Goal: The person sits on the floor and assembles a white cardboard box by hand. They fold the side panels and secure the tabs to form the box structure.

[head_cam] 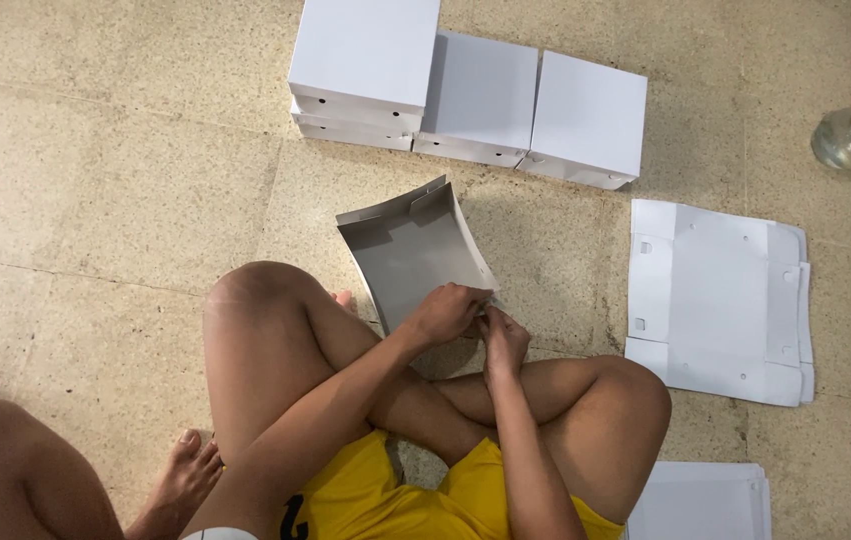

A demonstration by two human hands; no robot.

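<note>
My left hand (pixel 448 312) and right hand (pixel 503 338), fingers pinching grey cardboard blank (pixel 410 260), white boxes (pixel 475 95) beyond, flat white blanks (pixel 715 300) right

**Grey cardboard blank bending on the floor**

The cardboard sheet (pixel 410 255) is lying in front of the crossed legs (pixel 275 350), grey inner face up, curving upward at its far end (side flaps already creased). Its near edge is sitting just beside the knees, pinched there between both hands.

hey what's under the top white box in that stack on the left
Under the top white box lies a second closed white box, only its front edge showing. It rests on the tiled floor. Anything inside either box is hidden.
</note>
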